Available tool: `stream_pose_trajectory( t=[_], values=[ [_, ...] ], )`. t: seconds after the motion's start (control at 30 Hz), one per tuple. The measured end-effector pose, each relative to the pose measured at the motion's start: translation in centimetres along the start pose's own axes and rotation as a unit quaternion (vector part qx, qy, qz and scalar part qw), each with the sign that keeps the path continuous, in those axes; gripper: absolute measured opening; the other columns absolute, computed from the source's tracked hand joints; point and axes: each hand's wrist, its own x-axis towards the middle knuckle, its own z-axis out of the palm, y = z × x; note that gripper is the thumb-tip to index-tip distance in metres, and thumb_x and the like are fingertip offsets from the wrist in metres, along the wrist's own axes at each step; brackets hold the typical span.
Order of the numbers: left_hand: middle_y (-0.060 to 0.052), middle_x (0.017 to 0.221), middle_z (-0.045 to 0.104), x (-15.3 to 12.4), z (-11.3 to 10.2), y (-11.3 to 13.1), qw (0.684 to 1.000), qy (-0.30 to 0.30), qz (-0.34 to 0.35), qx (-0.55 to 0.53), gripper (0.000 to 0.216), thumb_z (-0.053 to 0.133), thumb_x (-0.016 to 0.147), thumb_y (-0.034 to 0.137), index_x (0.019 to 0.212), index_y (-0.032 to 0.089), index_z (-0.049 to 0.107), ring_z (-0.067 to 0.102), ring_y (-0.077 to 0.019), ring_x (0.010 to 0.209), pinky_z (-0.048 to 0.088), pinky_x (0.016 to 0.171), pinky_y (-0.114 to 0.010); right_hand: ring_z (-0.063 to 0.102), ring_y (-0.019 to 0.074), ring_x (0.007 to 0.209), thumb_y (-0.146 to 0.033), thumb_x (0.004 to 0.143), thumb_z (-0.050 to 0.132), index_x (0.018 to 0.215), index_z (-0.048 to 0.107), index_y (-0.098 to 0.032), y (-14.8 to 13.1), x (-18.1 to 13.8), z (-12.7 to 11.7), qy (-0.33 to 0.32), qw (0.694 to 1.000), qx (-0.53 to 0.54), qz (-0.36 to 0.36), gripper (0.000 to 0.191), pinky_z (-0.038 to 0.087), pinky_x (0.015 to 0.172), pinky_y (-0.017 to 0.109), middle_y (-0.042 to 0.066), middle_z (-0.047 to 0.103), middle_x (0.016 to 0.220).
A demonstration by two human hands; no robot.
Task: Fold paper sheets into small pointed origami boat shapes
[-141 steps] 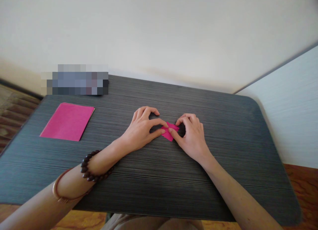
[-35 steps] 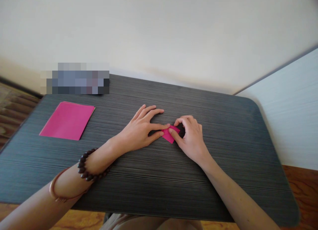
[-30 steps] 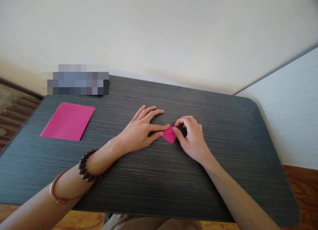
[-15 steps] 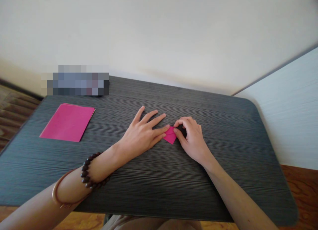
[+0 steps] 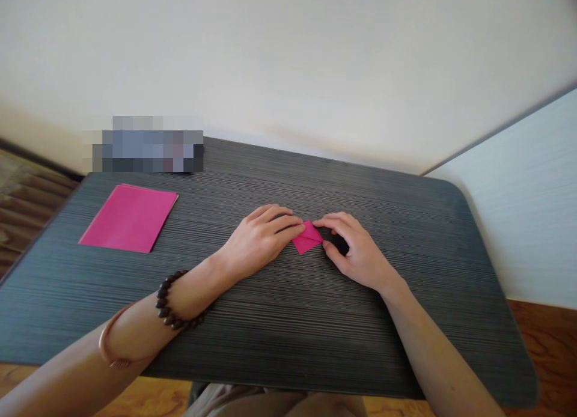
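Note:
A small folded piece of magenta paper [image 5: 307,238] lies on the dark striped table [image 5: 288,321], near its middle. My left hand [image 5: 256,241] rests beside it on the left, fingers curled, with the fingertips pressing on the paper's left edge. My right hand [image 5: 358,249] is on the paper's right side, fingers bent, thumb and forefinger pinched at its right corner. Both wrists lie on the tabletop. The left wrist wears a dark bead bracelet and a thin bangle.
A stack of flat magenta paper sheets [image 5: 130,219] lies at the table's far left. A blurred-out object [image 5: 144,145] stands at the back left edge. A pale wall runs behind the table, a light panel stands to the right, and wooden floor shows below.
My left fingers, spread flat half a second ago, have curled in toward the paper. The right hand's pinch has shifted slightly at the paper's right corner. The folded paper sits a little flatter.

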Motion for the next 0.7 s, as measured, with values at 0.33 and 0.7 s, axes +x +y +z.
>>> stream_pose_trajectory(
  t=[0.33,0.7],
  values=[
    [-0.006,0.111,0.067,0.1,-0.3,0.0,1.000,-0.003,-0.005,0.013,0.026,0.046,0.092,0.018,0.112,0.019,0.062,0.058,-0.0199,0.102,0.047,0.089,-0.035,0.053,0.0234,0.107,-0.038,0.085,0.058,0.122,0.056,-0.027,0.2,-0.1,-0.1,-0.023,0.999,-0.033,-0.035,0.039,0.043,0.094,0.044,0.007,0.057,0.114],
    [-0.007,0.100,0.068,0.3,-0.7,0.3,0.974,0.025,-0.088,-0.205,0.027,0.047,0.093,0.031,0.112,0.016,0.058,0.061,-0.0168,0.093,0.048,0.086,-0.032,0.059,0.0171,0.086,-0.032,0.090,0.051,0.099,0.069,-0.026,0.0,0.1,0.7,0.064,0.998,0.014,-0.025,0.021,0.048,0.078,0.035,0.004,0.066,0.094]
  ],
)
